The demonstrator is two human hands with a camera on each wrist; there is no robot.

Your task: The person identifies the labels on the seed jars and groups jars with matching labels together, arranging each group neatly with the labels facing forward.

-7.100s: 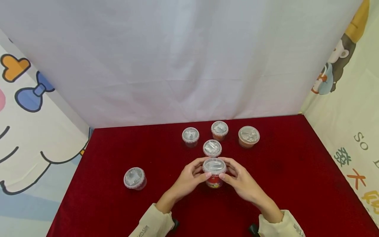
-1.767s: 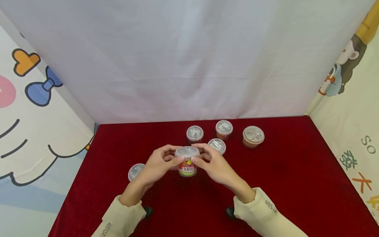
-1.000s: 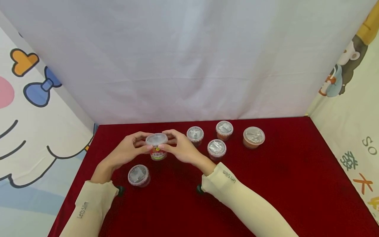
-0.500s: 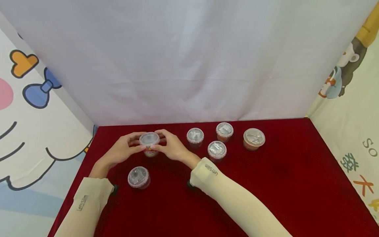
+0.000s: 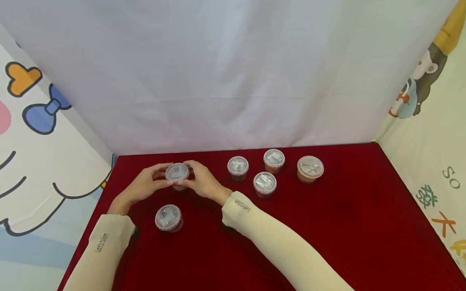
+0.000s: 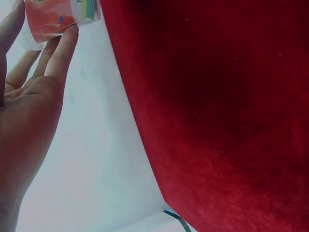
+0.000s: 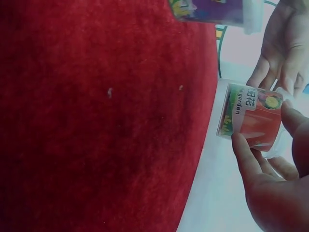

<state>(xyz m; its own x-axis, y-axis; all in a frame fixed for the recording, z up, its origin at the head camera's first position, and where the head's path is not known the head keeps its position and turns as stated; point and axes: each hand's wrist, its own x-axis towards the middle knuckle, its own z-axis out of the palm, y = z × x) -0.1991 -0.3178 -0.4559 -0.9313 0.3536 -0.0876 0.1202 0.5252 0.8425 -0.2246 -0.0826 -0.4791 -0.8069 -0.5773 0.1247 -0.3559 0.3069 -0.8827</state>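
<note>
A small lidded plastic tub (image 5: pixel 177 171) is at the back left of the table, held by both hands. My left hand (image 5: pixel 143 185) grips its left side, and my right hand (image 5: pixel 204 182) grips the right, fingers behind and thumbs in front. The right wrist view shows the red label with a flower on this tub (image 7: pixel 263 118), between the right hand (image 7: pixel 275 193) and the left hand. Part of the same tub (image 6: pixel 53 19) appears above the left hand (image 6: pixel 34 106) in the left wrist view. I cannot tell whether its base touches the cloth.
Nearer me stands another lidded tub (image 5: pixel 168 218); a purple-labelled tub (image 7: pixel 217 10) shows in the right wrist view. To the right are several more, including tubs (image 5: pixel 238 167), (image 5: pixel 265 184) and a wider one (image 5: pixel 310 169). Red cloth (image 5: pixel 327 234) covers the table; a white curtain (image 5: pixel 233 81) hangs behind.
Both hands have carried the red-labelled tub from the middle of the table to the back left, and lower during the last second. The other tubs keep their places.
</note>
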